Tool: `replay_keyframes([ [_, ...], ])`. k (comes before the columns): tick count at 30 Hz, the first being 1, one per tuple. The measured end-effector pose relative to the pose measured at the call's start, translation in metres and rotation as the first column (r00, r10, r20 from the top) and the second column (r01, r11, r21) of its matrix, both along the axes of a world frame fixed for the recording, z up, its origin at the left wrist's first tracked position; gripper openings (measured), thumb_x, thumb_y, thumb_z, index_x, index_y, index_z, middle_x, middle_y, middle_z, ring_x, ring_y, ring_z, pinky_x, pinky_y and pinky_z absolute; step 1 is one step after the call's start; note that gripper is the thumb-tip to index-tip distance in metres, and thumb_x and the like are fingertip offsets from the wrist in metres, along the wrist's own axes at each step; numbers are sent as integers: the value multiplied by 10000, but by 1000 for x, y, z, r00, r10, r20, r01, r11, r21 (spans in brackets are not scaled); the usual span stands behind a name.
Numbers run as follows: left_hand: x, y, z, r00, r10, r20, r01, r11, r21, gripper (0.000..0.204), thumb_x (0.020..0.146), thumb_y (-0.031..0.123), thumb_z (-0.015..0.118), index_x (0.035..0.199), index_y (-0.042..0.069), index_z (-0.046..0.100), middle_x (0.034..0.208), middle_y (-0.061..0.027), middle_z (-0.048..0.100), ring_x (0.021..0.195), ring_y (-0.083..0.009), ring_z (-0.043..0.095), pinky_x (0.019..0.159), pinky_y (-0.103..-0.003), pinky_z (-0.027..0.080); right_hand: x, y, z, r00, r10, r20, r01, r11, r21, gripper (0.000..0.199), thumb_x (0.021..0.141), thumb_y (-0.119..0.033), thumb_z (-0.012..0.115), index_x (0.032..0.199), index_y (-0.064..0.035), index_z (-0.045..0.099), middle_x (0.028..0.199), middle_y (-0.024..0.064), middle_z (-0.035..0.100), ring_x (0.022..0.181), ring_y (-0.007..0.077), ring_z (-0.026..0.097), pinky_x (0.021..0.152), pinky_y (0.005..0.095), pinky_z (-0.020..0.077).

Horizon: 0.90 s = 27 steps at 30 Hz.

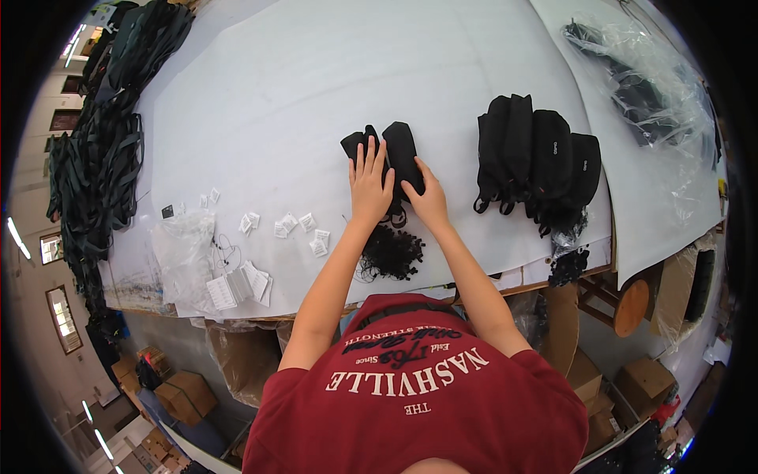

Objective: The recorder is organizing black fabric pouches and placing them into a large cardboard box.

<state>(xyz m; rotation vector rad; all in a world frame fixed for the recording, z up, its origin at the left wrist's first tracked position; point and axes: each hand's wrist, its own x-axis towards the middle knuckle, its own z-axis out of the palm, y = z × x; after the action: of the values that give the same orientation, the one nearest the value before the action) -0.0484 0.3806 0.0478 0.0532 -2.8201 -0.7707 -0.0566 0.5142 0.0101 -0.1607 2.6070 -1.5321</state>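
Two small black fabric pouches lie side by side in the middle of the white table. My left hand (369,183) rests flat with fingers spread on the left pouch (352,144), covering much of it. At the right pouch (400,146), my right hand (427,196) closes on the lower right side, with the thumb over its top; some of these fingers are hidden. A loop shows at the pouches' near end. Just below, between my forearms, sits a heap of thin black cords with small dark ends (392,253).
To the right, several black pouches (557,158) with loops lie in a row. Clear plastic bags (671,87) cover dark items at far right. White tags (238,286), small white packets (289,223) and a clear bag (183,253) lie left. Black straps (99,150) drape the left edge.
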Motion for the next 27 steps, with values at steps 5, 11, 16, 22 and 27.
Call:
replay_keyframes([
  [5, -9, 4, 5, 987, -156, 23, 156, 988, 17, 489, 918, 228, 451, 1397, 216, 355, 1460, -44, 311, 1356, -303, 238, 1088, -488, 162, -2, 4, -15, 981, 61, 184, 48, 844, -534, 536, 856, -225, 591, 1330, -48, 415, 1174, 182, 567, 964, 248, 595, 862, 301, 448],
  [11, -8, -1, 0, 986, -150, 69, 160, 971, -177, 473, 923, 342, 461, 1375, 222, 393, 1476, -18, 273, 1348, -304, 244, 1067, -511, 213, -13, 29, 52, 950, 12, -311, 58, 975, 215, 515, 774, -123, 603, 1276, -149, 490, 1201, 142, 510, 1136, 282, 464, 956, 394, 365],
  [16, -11, 0, 0, 986, -154, 65, 165, 963, -211, 472, 926, 344, 457, 1378, 228, 386, 1482, -16, 258, 1348, -303, 244, 1063, -510, 220, -45, 95, 116, 750, -322, -578, 586, 729, 354, 638, 716, -131, 660, 1308, -190, 430, 1239, 126, 425, 1151, 317, 396, 972, 440, 329],
  [22, -8, -1, -4, 985, -159, 69, 169, 969, -181, 472, 928, 345, 452, 1382, 239, 378, 1485, -15, 248, 1357, -306, 219, 1062, -518, 218, -56, 146, 118, 798, -424, -427, 551, 802, 233, 396, 807, -144, 581, 1202, -160, 546, 1053, 138, 592, 975, 313, 575, 833, 379, 454],
  [27, -1, -7, -4, 984, -154, 90, 169, 966, -196, 475, 933, 349, 443, 1390, 246, 365, 1491, -18, 233, 1364, -308, 202, 1064, -524, 211, -45, 132, 154, 636, -583, -505, 473, 812, -342, 348, 841, -26, 479, 1172, -81, 571, 1100, 51, 607, 877, 155, 587, 772, 302, 460],
])
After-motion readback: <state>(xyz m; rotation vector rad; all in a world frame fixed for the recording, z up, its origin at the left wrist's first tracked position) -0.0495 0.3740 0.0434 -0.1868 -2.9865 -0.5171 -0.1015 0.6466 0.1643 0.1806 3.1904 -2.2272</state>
